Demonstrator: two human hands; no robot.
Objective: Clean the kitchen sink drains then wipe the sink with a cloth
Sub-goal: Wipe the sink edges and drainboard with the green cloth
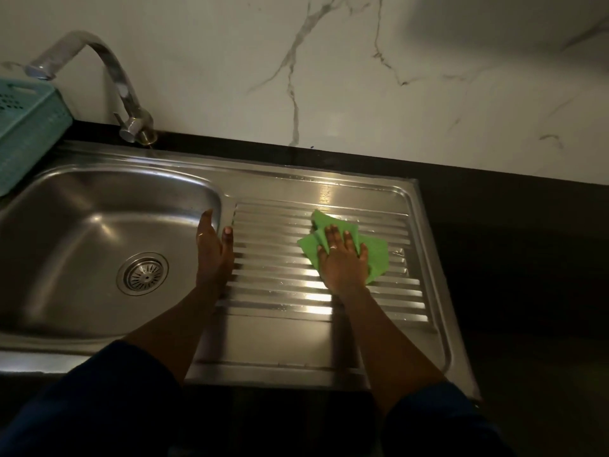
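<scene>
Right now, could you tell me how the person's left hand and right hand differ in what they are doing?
The right hand lies flat, fingers spread, pressing a green cloth onto the ridged draining board; the left hand holds nothing. The left hand is turned on edge at the rim of the basin, fingers together, while the right sits further out on the board. Both rest on the steel sink top with bare forearms.
</scene>
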